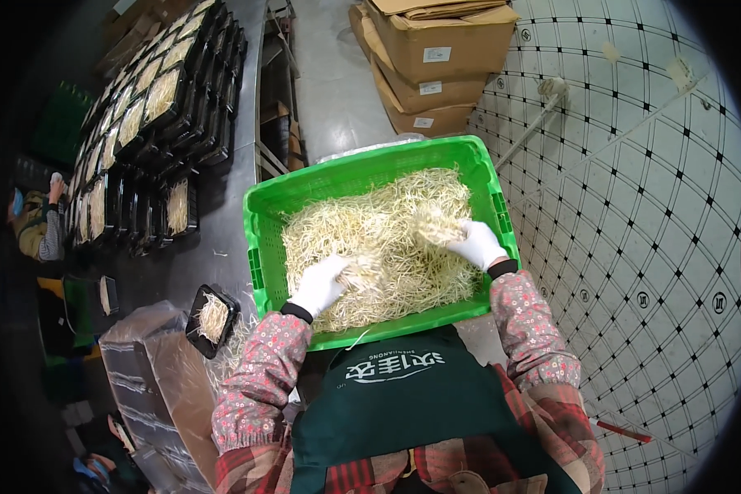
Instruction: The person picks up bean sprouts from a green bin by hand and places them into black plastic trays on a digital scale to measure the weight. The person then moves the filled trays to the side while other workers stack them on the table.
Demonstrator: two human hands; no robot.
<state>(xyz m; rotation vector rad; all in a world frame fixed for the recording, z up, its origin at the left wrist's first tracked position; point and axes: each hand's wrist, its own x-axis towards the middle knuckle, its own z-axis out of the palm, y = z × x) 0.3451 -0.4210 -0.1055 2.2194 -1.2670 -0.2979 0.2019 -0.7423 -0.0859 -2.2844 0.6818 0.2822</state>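
Observation:
A green plastic crate (370, 338) full of bean sprouts (401, 272) stands before me. My left hand (321, 285), in a white glove, is over the crate's left part with a bunch of sprouts in its fingers. On the right, my right hand (477, 244), gloved too, grips another bunch of sprouts close to the crate's right wall. Left of the crate, a black plastic tray (197, 336) holds a small heap of sprouts and sits tilted, with loose sprouts beside it.
Stacked black trays of sprouts (160, 99) cover the metal table (222, 210) at left. Plastic-wrapped stacked trays (160, 395) stand at lower left. Folded cardboard boxes (438, 62) lie behind the crate. A co-worker (37, 228) is beyond the table; another person (99, 466) shows at lower left.

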